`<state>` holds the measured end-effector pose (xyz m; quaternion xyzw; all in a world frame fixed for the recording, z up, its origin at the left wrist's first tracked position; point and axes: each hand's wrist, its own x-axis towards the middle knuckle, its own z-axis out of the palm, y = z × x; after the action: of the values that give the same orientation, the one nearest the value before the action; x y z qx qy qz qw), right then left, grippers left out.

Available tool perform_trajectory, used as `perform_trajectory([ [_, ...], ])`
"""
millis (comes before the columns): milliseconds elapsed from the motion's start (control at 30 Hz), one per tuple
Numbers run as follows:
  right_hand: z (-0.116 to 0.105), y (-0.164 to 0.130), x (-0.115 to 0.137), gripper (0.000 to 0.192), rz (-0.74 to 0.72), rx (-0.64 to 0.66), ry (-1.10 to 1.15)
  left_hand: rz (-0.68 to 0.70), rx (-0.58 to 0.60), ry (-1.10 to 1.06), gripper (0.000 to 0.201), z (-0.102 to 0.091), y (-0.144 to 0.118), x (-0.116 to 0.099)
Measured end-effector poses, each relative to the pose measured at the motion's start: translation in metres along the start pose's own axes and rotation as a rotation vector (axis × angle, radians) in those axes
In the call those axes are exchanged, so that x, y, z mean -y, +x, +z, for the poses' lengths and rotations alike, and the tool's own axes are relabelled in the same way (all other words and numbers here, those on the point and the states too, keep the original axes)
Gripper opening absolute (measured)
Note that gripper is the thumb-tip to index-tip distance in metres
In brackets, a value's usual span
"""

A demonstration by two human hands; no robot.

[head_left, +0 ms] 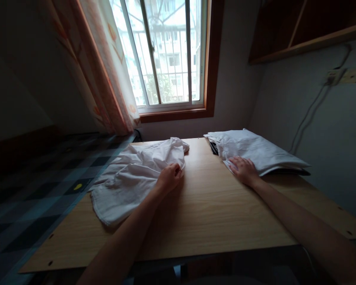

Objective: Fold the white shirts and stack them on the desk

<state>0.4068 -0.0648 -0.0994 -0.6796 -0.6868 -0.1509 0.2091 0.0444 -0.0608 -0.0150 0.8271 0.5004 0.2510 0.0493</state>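
Observation:
A crumpled white garment (130,174) lies spread on the left half of the wooden tabletop (213,213), its cut not plain from here. My left hand (169,176) rests at its right edge, fingers curled closed on the cloth there. To the right is a folded white garment (255,148) in a flat stack, with dark striped cloth (213,148) showing from under it. My right hand (243,170) lies on the near left edge of that stack, its fingers stretched out and apart.
Along the left side runs a bed with a dark checked cover (62,198). A window (169,55) with an orange-patterned curtain (97,67) stands behind the table. A wall shelf (311,43) and a socket with a cord (334,77) are at the right.

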Motion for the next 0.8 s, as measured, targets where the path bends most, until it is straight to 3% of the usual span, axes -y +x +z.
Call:
perform_trajectory([
  [300, -0.010, 0.009, 0.003, 0.039, 0.008, 0.089, 0.007, 0.155, 0.239, -0.189, 0.014, 0.012, -0.035, -0.080],
  [500, -0.023, 0.019, 0.040, 0.041, -0.022, 0.094, 0.070, 0.290, 0.403, -0.182, 0.013, 0.014, -0.066, -0.120],
  [667, -0.020, 0.020, 0.081, 0.056, 0.016, 0.096, 0.137, 0.393, 0.591, -0.028, 0.023, -0.014, -0.075, -0.134],
  [733, -0.015, 0.019, 0.088, 0.056, 0.072, 0.080, 0.153, 0.334, 0.554, 0.071, 0.036, -0.029, -0.063, -0.130],
  [800, -0.010, 0.018, 0.090, 0.056, 0.077, 0.049, 0.196, 0.227, 0.435, 0.153, 0.047, -0.039, -0.044, -0.119],
])
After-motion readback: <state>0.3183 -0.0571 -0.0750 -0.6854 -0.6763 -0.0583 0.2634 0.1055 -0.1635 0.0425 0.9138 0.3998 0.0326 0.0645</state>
